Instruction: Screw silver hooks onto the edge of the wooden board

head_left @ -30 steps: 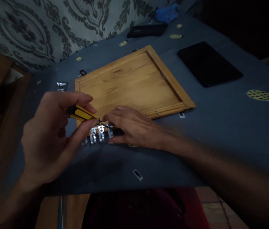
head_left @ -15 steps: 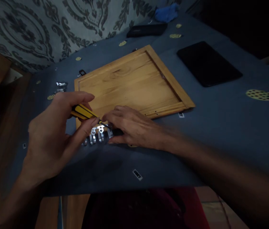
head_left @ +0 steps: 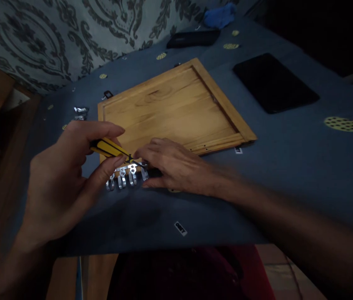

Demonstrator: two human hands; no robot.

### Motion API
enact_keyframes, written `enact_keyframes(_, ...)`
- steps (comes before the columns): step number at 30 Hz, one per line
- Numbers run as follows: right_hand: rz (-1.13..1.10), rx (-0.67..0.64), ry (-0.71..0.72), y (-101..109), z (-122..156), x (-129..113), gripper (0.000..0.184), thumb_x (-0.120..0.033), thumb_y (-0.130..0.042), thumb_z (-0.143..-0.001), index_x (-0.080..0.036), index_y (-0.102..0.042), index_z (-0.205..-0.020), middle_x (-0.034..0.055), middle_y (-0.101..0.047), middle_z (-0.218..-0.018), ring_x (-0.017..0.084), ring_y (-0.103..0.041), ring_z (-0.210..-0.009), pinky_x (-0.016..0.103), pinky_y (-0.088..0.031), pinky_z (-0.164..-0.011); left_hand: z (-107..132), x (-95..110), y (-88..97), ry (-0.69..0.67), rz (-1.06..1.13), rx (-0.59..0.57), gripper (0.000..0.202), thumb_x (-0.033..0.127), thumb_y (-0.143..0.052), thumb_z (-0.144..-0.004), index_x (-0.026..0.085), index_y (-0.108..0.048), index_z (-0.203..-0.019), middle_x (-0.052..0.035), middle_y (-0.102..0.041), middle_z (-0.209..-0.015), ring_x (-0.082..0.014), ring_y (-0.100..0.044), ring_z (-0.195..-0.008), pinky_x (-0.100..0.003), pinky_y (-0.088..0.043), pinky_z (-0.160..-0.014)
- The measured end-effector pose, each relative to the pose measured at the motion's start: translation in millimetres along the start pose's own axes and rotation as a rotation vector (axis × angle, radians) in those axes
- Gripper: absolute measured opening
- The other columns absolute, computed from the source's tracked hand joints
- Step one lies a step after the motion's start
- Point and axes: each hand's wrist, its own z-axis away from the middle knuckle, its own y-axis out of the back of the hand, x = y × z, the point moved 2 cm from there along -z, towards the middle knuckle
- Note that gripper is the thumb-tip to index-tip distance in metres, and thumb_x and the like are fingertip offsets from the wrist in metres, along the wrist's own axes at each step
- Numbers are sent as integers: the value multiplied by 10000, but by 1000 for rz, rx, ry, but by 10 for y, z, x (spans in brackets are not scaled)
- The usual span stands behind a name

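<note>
A yellow and black screwdriver (head_left: 110, 148) is pinched between the thumb and fingers of my left hand (head_left: 60, 171). Its shaft slants down to the right, toward a row of shiny metal hooks (head_left: 132, 173) along the near edge of a framed wooden board (head_left: 167, 112). My right hand (head_left: 173, 164) rests over that edge, its fingers closed around the rightmost hook near the screwdriver's tip. The tip itself and whatever lies under the right fingers are hard to make out.
More loose metal pieces (head_left: 80, 112) lie left of the board. A black tablet-like slab (head_left: 273, 83) is at the right. A dark case (head_left: 193, 38) and a blue cloth (head_left: 219, 16) lie at the back, by the patterned curtain (head_left: 114, 29). The blue-grey tablecloth (head_left: 214, 225) ends near my lap.
My left hand has shifted slightly left and its grip on the screwdriver handle has turned a little, uncovering more of the leftmost hooks. The right hand and board have hardly moved.
</note>
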Motion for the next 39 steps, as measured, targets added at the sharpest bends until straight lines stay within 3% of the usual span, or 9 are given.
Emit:
enact_keyframes(5, 1, 0, -9, 7, -4, -6, 415, -402, -766, -895, -138, -598, -1167, 97, -643, -1042, 256, -558, -976, 365, -440, -848, 24, 19, 31, 94, 20, 37, 306, 357, -732, -869, 321, -675, -1168, 59, -716, -1064, -150, -685, -805, -300, -532, -603)
enact_keyframes(10, -4, 3, -1, 0, -3, -7, 399, -375, -768, -896, -154, -583, -1172, 88, -654, -1054, 258, -561, -998, 386, -450, -873, 25, 62, 90, 163, 50, 114, 335, 384, -727, -876, 312, -644, -1193, 13, -655, -1124, -213, -653, -1039, -395, -575, -816)
enact_keyframes(15, -16, -20, -28, 19, 9, -20, 372, -379, -739, -921, -158, -577, -1174, 93, -640, -1071, 251, -557, -999, 378, -449, -873, 7, 44, 75, 162, -6, 48, 266, 341, -711, -899, 343, -658, -1159, 28, -688, -1097, -205, -673, -926, -403, -558, -724)
enact_keyframes(23, -28, -6, -12, 9, 11, -1, 416, -390, -740, -919, -142, -574, -1210, 99, -646, -1086, 251, -546, -1011, 373, -436, -895, 2, 1, 40, 88, -33, 57, 299, 357, -726, -873, 328, -675, -1167, 50, -705, -1060, -186, -692, -863, -343, -557, -675)
enact_keyframes(35, -47, -25, -35, 10, 12, -10, 425, -394, -729, -926, -137, -577, -1229, 116, -641, -1118, 259, -550, -1033, 389, -441, -903, -7, 13, -16, 120, 56, 68, 298, 275, -791, -825, 288, -699, -1108, 73, -709, -1013, -118, -690, -849, -228, -568, -725)
enact_keyframes(39, -25, -9, -24, 4, 11, -1, 425, -397, -731, -925, -151, -566, -1231, 107, -645, -1109, 258, -554, -1020, 385, -444, -885, 6, 7, 5, 139, 38, 58, 283, 297, -803, -821, 264, -695, -1081, 62, -702, -1000, -126, -683, -856, -245, -558, -729)
